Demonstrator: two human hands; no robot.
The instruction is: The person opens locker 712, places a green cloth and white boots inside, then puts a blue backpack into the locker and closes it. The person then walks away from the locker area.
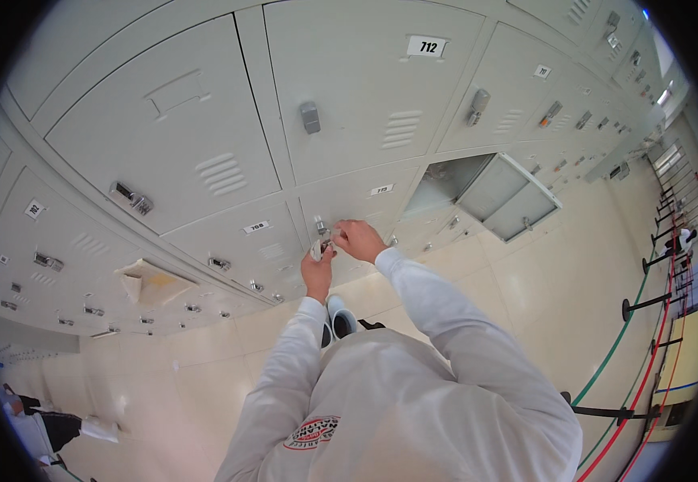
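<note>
Between the fingers of my left hand I pinch a small silvery piece; whether my right hand grips it, I can't tell. It's just below the locker latch; best steadied left-handed.

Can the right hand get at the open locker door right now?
Probably yes: nothing visible stands between the right hand and the open locker door, though that hand is busy beside the left hand.
</note>
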